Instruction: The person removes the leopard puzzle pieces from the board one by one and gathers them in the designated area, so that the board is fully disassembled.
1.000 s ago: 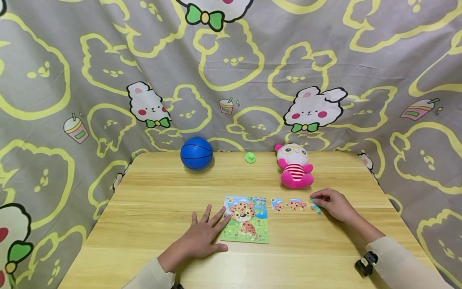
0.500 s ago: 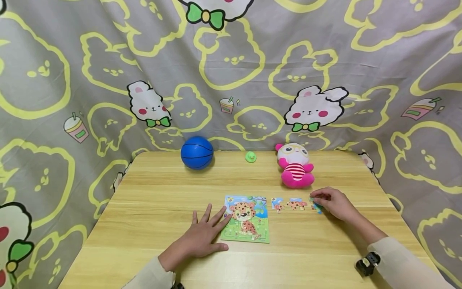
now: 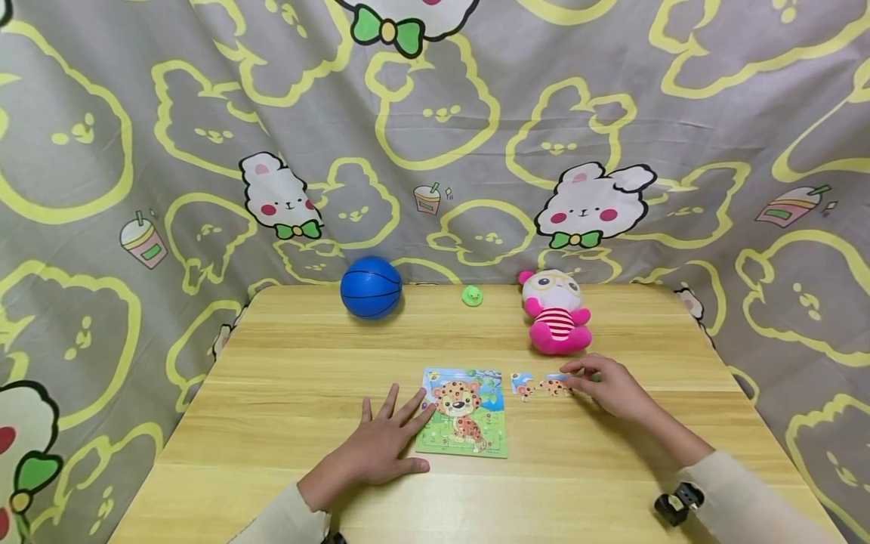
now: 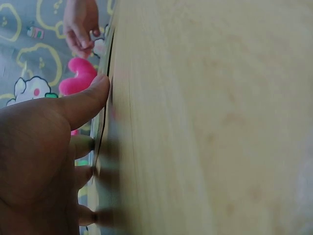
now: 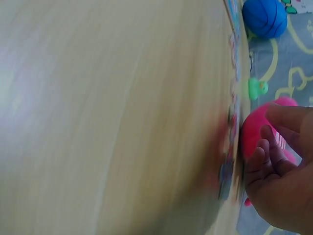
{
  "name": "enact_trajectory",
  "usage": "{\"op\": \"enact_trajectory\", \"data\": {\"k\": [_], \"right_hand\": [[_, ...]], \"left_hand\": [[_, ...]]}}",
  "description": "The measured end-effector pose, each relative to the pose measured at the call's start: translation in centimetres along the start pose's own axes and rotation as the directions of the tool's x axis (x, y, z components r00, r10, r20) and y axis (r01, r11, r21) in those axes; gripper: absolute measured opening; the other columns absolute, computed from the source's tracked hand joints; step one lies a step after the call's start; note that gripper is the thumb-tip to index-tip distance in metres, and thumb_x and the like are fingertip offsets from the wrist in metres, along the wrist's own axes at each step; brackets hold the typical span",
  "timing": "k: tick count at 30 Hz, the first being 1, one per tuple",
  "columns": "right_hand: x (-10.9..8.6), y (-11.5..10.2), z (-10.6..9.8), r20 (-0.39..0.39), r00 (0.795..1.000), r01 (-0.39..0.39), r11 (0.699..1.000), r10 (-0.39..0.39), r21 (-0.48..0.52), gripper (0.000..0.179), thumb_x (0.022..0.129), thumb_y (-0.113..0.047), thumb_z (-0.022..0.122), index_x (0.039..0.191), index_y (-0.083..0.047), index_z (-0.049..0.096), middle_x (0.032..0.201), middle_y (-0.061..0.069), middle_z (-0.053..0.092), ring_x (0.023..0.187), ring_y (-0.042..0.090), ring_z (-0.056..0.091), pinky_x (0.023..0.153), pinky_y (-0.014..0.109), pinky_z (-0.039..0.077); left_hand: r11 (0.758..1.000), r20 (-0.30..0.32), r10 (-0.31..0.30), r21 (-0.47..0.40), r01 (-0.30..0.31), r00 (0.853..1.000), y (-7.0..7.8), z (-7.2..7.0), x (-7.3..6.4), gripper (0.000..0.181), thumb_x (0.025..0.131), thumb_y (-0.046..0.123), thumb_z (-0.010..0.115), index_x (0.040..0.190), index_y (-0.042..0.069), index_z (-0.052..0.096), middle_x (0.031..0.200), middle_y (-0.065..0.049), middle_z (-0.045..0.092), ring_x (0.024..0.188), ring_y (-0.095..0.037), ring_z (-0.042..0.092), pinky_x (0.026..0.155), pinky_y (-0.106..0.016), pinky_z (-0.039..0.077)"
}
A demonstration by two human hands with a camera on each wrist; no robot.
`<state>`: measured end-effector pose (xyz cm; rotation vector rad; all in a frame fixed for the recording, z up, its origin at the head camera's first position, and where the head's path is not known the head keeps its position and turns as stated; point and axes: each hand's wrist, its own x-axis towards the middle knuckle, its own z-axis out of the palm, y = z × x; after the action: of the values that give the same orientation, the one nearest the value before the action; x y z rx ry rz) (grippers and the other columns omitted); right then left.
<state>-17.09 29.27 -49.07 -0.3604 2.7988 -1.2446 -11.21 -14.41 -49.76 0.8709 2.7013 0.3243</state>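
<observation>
A square picture puzzle with a spotted leopard cub lies flat on the table. My left hand rests on the table with fingers spread, its fingertips at the puzzle's left edge. A loose puzzle piece lies to the right of the puzzle. Beside it is a second puzzle piece, with the right hand's fingertips at its right edge. My right hand has loosely bent fingers, and nothing shows between them in the right wrist view. A green piece is mostly hidden behind this hand.
Along the back of the wooden table stand a blue ball, a small green duck and a pink and white plush toy. A patterned curtain hangs close behind and at the sides.
My right hand has left the rightmost piece and shifted left to the right edge of the middle one. The left hand has stayed still beside the puzzle.
</observation>
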Motion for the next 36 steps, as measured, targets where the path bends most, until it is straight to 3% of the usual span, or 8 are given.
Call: {"op": "enact_trajectory", "data": {"k": [6, 20, 29, 36], "right_hand": [[0.3, -1.7, 1.1, 0.010, 0.999, 0.033, 0.999, -0.033, 0.025, 0.017, 0.095, -0.009, 0.075, 0.112, -0.006, 0.077, 0.097, 0.005, 0.063, 0.083, 0.016, 0.053, 0.060, 0.026, 0.047], [1.6, -4.4, 4.8, 0.089, 0.995, 0.036, 0.989, -0.049, 0.142, 0.019, 0.096, -0.010, 0.073, 0.114, -0.004, 0.076, 0.095, 0.005, 0.065, 0.078, 0.017, 0.056, 0.055, 0.026, 0.049], [2.6, -6.4, 7.0, 0.136, 0.989, 0.042, 0.986, -0.065, 0.164, 0.018, 0.097, -0.010, 0.072, 0.115, -0.006, 0.076, 0.107, 0.007, 0.070, 0.088, 0.019, 0.060, 0.065, 0.027, 0.053], [3.2, -8.2, 8.8, 0.182, 0.977, 0.075, 0.981, -0.108, 0.181, 0.019, 0.097, -0.009, 0.072, 0.116, -0.006, 0.076, 0.105, 0.005, 0.070, 0.092, 0.018, 0.062, 0.076, 0.027, 0.054]], "left_hand": [[1.000, 0.006, -0.003, -0.006, 0.003, 1.000, 0.0, -0.1, -0.1, 0.090, 0.094, 0.071, 0.054, 0.167, 0.028, 0.021, 0.175, -0.003, 0.007, 0.155, -0.053, 0.000, 0.105, -0.087, 0.011], [1.000, 0.005, -0.009, 0.001, 0.009, 1.000, 0.1, 0.1, -0.2, 0.090, 0.094, 0.072, 0.053, 0.166, 0.027, 0.022, 0.174, -0.004, 0.008, 0.154, -0.054, 0.001, 0.105, -0.087, 0.011], [1.000, 0.005, -0.008, 0.009, 0.008, 1.000, 0.0, -0.1, -0.1, 0.090, 0.094, 0.073, 0.053, 0.166, 0.028, 0.022, 0.174, -0.004, 0.008, 0.154, -0.054, 0.002, 0.105, -0.088, 0.011], [1.000, 0.014, -0.013, 0.004, 0.013, 1.000, 0.0, -0.2, 0.1, 0.091, 0.094, 0.074, 0.052, 0.166, 0.029, 0.021, 0.174, -0.002, 0.008, 0.154, -0.053, 0.001, 0.105, -0.087, 0.012]]}}
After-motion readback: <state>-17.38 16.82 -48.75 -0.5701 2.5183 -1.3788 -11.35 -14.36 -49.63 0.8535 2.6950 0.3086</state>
